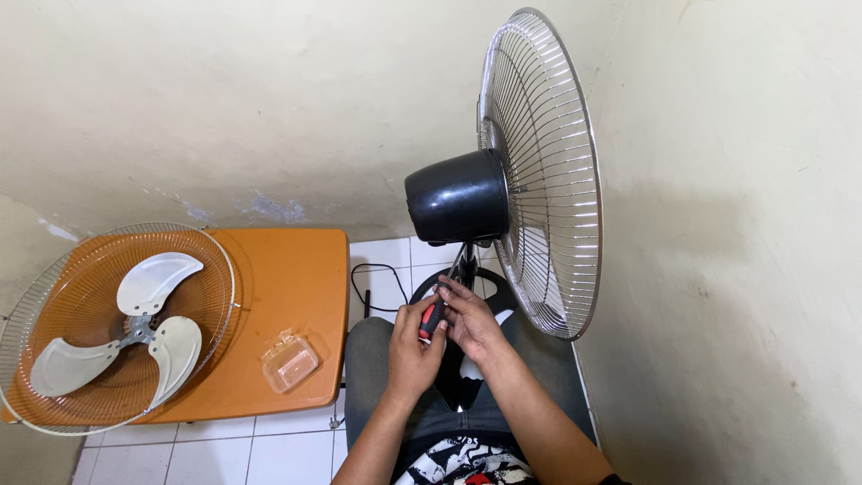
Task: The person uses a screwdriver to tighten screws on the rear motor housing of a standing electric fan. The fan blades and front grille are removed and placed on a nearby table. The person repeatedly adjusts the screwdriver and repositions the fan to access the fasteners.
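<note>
Right, both hands are together low in the middle, just under the fan's black motor housing (458, 196). Left hand (411, 346) is wrapped around the red-and-black handle of a screwdriver (433, 317), fingers closed tight on it. Right hand (474, 325) sits against it from the other side, fingertips pinching the upper end of the handle, where the shaft runs up toward the fan's neck. Rear wire guard (546, 171) stands upright on the stand, close to the right-hand wall. Over to the left, an orange worktop (292, 274) carries the other wire guard (40, 305) lying flat, with the three-bladed grey fan blade (144, 328) resting in it. A small clear plastic box (290, 363) sits on the worktop just beside that guard.
</note>
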